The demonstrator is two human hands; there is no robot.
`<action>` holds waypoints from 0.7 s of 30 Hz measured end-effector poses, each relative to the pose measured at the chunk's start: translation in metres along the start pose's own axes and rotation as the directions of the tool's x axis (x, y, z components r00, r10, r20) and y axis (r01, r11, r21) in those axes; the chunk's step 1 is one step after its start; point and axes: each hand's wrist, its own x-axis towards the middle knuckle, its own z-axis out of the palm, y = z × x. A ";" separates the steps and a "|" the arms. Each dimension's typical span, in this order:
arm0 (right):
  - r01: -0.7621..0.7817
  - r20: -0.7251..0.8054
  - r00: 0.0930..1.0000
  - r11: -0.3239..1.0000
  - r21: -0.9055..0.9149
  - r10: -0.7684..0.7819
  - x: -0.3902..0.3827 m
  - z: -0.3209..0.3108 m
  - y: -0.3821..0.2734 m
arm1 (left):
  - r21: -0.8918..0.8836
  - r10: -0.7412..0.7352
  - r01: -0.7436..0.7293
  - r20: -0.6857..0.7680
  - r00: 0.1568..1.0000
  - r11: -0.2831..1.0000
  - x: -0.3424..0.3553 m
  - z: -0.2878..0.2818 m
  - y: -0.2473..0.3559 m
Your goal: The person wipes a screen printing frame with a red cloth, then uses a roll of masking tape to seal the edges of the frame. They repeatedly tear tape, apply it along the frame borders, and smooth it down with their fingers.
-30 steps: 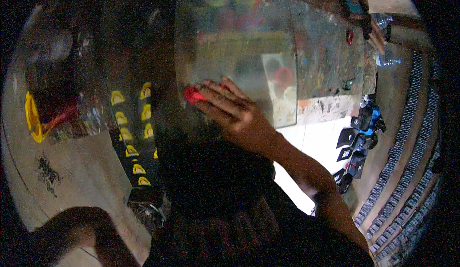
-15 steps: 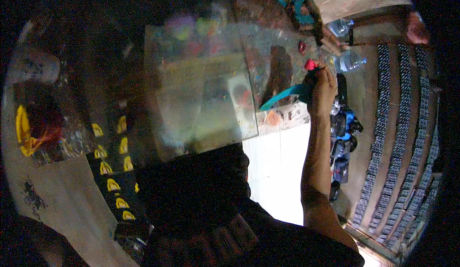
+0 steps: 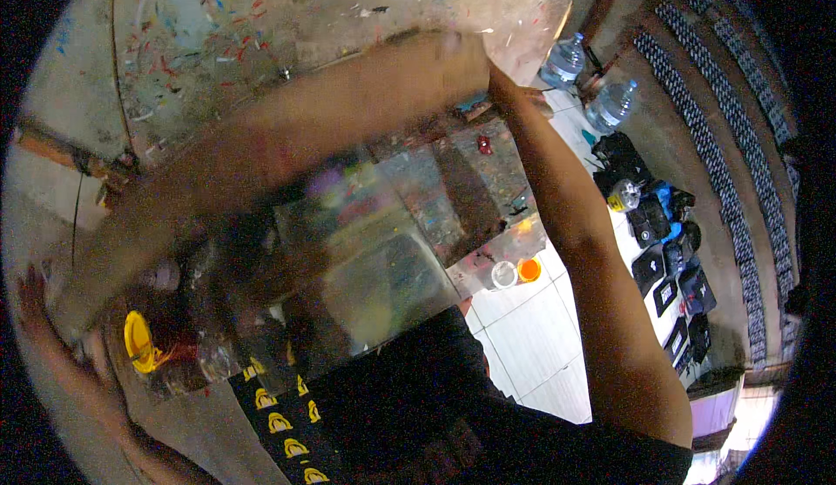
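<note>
A long brown board (image 3: 287, 119), smeared by motion, slants across the view above the work surface. My left hand (image 3: 37, 311) is at its lower left end, fingers curled about that end. At its upper right end is my right hand (image 3: 489, 71), mostly hidden behind the board, with the forearm reaching up to it. Beneath the board lies a paint-stained glassy sheet (image 3: 383, 267). Below it, at my lower left, black fabric (image 3: 261, 424) bears rows of yellow printed shapes (image 3: 279, 421). A yellow-rimmed container (image 3: 139, 341) of reddish contents stands near my left forearm.
A paint-spattered surface (image 3: 287, 6) spans the top. On the table's right sit a small red object (image 3: 484, 144), a clear cup (image 3: 503, 274) and an orange cup (image 3: 529, 270). Farther right are water bottles (image 3: 612, 104), dark bundles (image 3: 649, 219) and rows of patterned pieces (image 3: 697, 119).
The view has swung. The long board has come across it, both hands at its ends. My right hand no longer shows the pinkish-red lump and teal strip; my left hand has come into view.
</note>
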 end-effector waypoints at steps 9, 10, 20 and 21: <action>-0.407 0.029 0.895 0.843 -0.352 0.444 -0.136 0.041 0.056 | -0.321 -0.035 0.205 0.464 0.885 0.925 -0.207 0.029 0.050; -0.419 0.034 0.889 0.840 -0.343 0.457 -0.139 0.048 0.064 | -0.296 -0.098 0.316 0.571 0.815 0.901 -0.219 0.031 0.058; -0.504 0.003 0.863 0.858 0.101 0.506 -0.126 0.071 0.119 | -0.300 -0.139 0.466 0.701 0.699 0.832 -0.204 0.029 0.097; -0.581 0.123 0.807 0.740 0.338 0.578 -0.126 0.069 0.126 | -0.323 -0.136 0.423 0.636 0.759 0.846 -0.203 0.028 0.098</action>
